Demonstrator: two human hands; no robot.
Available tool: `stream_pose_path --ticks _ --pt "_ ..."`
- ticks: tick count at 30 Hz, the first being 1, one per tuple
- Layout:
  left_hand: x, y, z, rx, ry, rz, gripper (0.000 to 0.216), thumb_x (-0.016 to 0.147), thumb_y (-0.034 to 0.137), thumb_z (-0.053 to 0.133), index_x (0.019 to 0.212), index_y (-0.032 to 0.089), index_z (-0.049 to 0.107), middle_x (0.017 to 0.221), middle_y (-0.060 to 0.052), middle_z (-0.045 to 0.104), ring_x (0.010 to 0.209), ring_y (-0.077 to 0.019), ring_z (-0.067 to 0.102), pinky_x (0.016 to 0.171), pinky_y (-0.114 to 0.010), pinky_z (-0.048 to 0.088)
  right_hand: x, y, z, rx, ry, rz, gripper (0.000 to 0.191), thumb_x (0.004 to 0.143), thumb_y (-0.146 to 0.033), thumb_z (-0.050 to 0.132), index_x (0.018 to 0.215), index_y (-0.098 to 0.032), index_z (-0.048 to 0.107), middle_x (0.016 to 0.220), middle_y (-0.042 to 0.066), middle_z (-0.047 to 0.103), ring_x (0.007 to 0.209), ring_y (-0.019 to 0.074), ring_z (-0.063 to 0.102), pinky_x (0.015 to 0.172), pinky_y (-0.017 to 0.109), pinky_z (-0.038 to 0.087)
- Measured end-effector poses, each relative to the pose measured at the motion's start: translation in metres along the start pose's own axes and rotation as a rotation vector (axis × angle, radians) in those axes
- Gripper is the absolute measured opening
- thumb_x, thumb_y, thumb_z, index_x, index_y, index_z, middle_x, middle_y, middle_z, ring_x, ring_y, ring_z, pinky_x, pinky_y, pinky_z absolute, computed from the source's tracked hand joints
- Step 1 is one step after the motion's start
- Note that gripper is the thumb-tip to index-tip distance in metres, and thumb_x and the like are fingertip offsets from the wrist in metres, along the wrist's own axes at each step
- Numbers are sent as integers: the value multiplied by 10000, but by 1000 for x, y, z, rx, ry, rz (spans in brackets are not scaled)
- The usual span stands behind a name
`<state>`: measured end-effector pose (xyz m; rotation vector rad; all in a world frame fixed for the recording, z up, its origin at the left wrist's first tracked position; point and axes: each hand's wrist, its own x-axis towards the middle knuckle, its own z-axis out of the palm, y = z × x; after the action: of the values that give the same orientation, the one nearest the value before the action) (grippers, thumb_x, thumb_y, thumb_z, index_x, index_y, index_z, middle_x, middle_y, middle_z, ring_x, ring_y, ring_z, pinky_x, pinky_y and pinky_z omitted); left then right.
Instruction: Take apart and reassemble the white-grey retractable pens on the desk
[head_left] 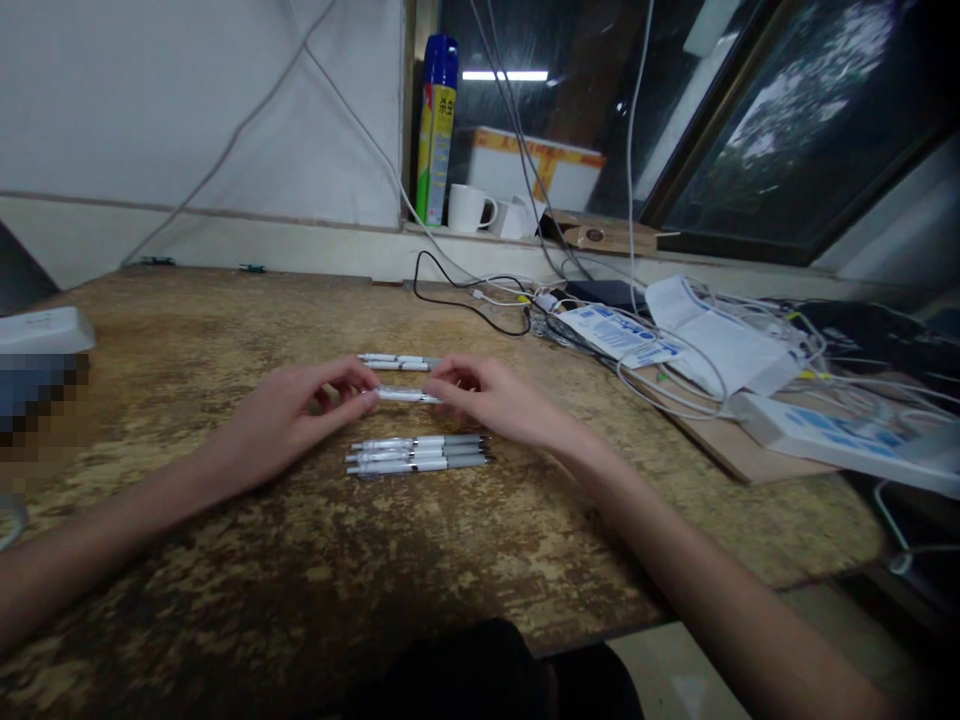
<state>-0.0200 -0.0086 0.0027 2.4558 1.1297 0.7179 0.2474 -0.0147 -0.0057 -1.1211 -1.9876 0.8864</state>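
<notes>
The left hand (311,405) grips one end of a white pen (401,396) between thumb and fingertips, the gap almost closed, with the other fingers curled loosely behind. The right hand (487,395) has the other end in a similar pinch, its thumb and bent forefinger closed on the barrel and covering that tip. The pen lies level between the two hands, its middle bare, just above or on the table (247,580); which of the two cannot be told, nor whether a second pen lies with it.

Just beyond the hands is a pair of pens (397,361), slim and white, side by side and partly hidden by the right hand. Nearer the person, a row of pens (420,456) lies parallel, close together: smooth white barrels, clear plastic at the left ends, grey sections and dark tips at the right.

The table's surface is worn and blotchy, dark brown over yellowish patches. Crumpled white paper (720,335) and thin tangled cables lie at the right. On the window sill stand a tall round spray can (436,130) and a smooth white mug (466,208).
</notes>
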Motion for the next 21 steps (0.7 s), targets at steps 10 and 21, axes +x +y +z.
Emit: stream_pose_path --ticks 10,21 --pt "6 -14 -5 64 -143 81 277 975 486 632 1039 251 765 899 -14 755 753 -169 672 672 -266 499 -5 15 -19 -40 -310 -16 321 947 -480 669 926 -172 759 830 40 728 727 163 613 644 292 464" --pt "7 -16 -8 72 -205 123 260 955 455 651 1036 252 791 856 -9 762 711 -161 660 640 -253 472 -4 19 -19 -81 -324 -10 313 938 -465 692 949 -159 755 844 51 730 721 166 622 628 284 464"
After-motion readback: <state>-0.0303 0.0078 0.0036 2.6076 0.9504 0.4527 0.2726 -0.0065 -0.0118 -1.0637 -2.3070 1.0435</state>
